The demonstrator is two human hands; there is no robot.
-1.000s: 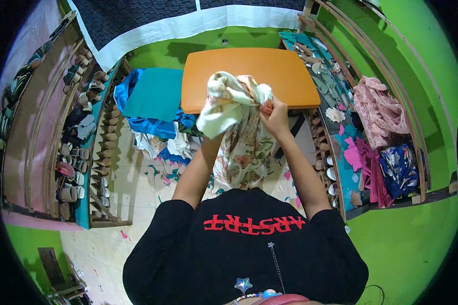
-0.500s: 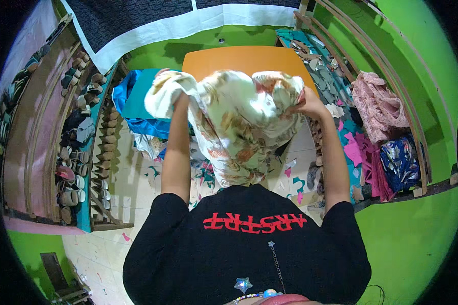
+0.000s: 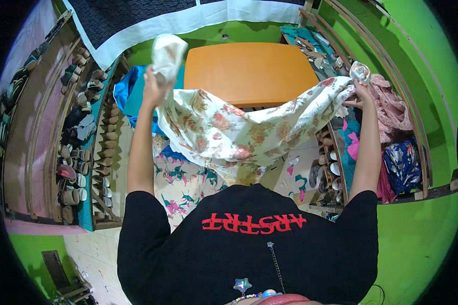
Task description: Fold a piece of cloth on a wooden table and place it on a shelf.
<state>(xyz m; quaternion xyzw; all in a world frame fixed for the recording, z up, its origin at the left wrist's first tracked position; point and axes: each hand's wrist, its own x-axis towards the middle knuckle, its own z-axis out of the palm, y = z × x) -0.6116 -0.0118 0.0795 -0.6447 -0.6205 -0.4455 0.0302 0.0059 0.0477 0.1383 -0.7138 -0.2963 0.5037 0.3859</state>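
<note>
A cream cloth with a floral print (image 3: 229,129) hangs between my two hands, stretched wide and sagging in the middle. My left hand (image 3: 155,87) grips its left end, and a loose bunch of the cloth sticks up above the fingers, blurred by motion. At the other end my right hand (image 3: 359,95) is closed round a gathered edge, with a small twist of fabric standing above it. The cloth's lower middle drops close to my chest. Both arms reach forward, spread apart.
An orange table (image 3: 249,71) stands ahead, with blue fabric (image 3: 124,91) left of it. Shelves of shoe lasts (image 3: 107,142) line the left. On the right rack lie a pink lace cloth (image 3: 389,109) and a dark blue patterned bundle (image 3: 402,165). Scraps (image 3: 175,206) litter the floor.
My hands have moved apart, the left outward and slightly up, the right outward to the right. The bunched cloth has spread into a wide sagging sheet, uncovering more of the orange table.
</note>
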